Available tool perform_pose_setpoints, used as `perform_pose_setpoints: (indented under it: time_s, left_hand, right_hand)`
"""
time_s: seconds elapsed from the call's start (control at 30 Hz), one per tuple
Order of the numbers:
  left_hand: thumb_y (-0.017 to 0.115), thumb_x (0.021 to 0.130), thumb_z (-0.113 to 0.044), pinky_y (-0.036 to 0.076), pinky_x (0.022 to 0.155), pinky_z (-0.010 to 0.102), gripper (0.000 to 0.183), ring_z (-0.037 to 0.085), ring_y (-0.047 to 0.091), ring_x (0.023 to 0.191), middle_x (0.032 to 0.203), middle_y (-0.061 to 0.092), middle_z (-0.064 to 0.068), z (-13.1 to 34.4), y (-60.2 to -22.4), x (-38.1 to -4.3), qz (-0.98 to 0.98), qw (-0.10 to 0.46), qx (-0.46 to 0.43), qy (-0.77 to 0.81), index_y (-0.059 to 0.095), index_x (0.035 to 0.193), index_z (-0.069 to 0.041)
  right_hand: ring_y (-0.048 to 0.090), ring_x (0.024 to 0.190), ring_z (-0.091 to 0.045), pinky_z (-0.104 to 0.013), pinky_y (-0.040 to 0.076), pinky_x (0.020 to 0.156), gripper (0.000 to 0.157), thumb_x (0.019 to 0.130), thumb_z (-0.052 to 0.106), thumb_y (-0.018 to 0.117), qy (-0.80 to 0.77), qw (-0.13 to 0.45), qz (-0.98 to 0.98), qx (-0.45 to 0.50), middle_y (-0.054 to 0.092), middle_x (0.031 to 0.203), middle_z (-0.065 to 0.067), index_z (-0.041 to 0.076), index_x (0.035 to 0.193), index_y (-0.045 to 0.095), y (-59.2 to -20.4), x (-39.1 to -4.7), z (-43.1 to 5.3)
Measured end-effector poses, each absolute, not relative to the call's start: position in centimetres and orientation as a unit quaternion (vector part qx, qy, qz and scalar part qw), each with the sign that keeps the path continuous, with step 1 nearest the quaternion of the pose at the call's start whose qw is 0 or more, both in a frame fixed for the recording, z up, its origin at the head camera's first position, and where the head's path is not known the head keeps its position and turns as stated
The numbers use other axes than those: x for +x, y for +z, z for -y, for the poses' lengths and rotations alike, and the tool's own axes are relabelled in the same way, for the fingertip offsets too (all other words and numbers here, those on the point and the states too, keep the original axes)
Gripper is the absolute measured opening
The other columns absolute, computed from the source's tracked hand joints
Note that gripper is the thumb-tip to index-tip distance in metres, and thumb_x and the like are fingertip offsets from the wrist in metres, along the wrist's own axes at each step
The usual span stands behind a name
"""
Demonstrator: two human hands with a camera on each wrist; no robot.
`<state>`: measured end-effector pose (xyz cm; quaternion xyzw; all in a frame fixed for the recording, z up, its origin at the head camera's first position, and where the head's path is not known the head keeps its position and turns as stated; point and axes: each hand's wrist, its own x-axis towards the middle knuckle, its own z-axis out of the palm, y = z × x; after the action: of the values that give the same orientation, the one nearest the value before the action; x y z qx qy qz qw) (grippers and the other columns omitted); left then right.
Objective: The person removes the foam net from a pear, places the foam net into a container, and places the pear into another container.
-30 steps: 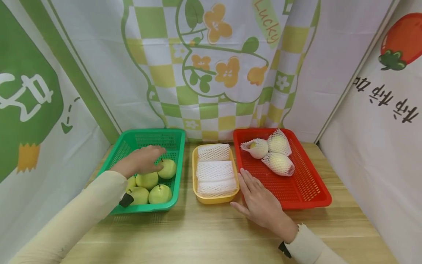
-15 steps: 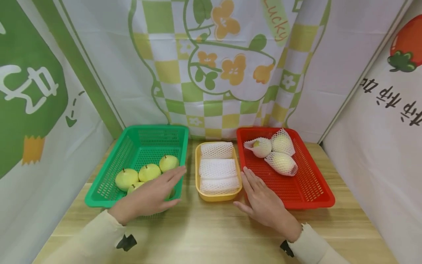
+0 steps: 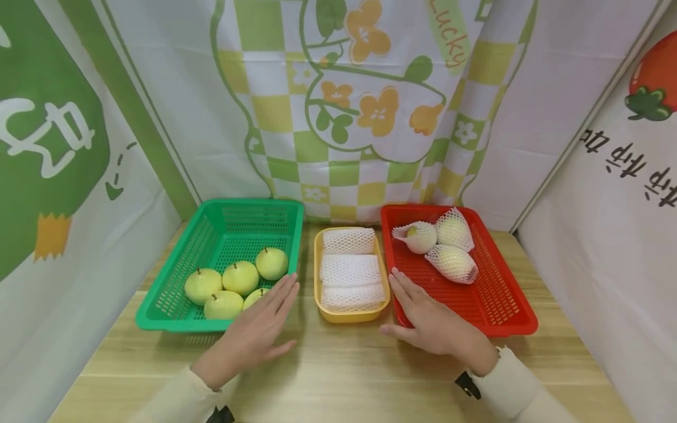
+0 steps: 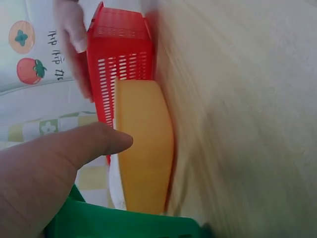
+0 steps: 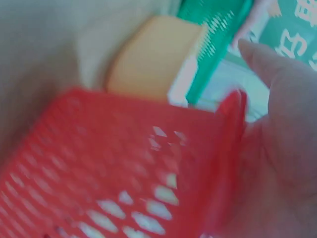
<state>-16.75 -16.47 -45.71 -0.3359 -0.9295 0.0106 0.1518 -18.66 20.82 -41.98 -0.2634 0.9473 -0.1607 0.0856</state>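
My left hand (image 3: 256,332) has straight fingers over the front right corner of a green basket (image 3: 174,325), thumb apart; nothing is held. Several yellow-green pears (image 3: 240,278) lie in that basket, one partly hidden behind the fingers. At the front left corner of a red basket (image 3: 492,305), my right hand (image 3: 436,323) has its fingers extended along the rim, holding nothing. Three pears in white foam nets (image 3: 452,262) lie toward the back of the red basket. Between the baskets stands a yellow box (image 3: 349,317) with white foam net sleeves (image 3: 350,270).
All containers stand on a wooden table (image 3: 338,376). A printed curtain (image 3: 344,170) hangs behind them, and white printed walls (image 3: 592,235) flank both sides. In the left wrist view, the yellow box (image 4: 146,148) stands beyond my thumb.
My left hand has drawn back from above the pears to the green basket's front right corner. The right hand has shifted slightly. The view has moved a little; the wrapped pears stay put.
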Motion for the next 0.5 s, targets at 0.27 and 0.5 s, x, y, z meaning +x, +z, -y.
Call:
perform_pose_setpoints:
  time_s: [0.27,0.5]
  left_hand:
    - [0.082,0.085,-0.055,0.036,0.127,0.045,0.109,0.037,0.032,0.16,0.172,0.03,0.023,16.3,-46.3,-16.7,0.936,0.16,-0.311,0.028,0.034,0.16,0.007]
    - [0.081,0.086,-0.056,0.034,0.128,0.044,0.108,0.036,0.032,0.16,0.172,0.029,0.021,16.3,-46.5,-16.6,0.94,0.154,-0.302,0.029,0.034,0.161,0.005]
  right_hand:
    - [0.054,0.141,-0.042,-0.061,0.044,0.118,0.082,0.099,0.048,0.071,-0.124,0.083,-0.957,-0.247,0.054,0.155,-0.024,-0.006,0.155,0.044,-36.3,-23.6,-25.1]
    - [0.065,0.092,-0.032,-0.05,0.056,0.085,0.057,0.096,0.043,0.074,-0.064,0.096,-0.976,-0.182,0.073,0.101,-0.018,-0.009,0.118,0.067,-35.5,-29.2,-28.9]
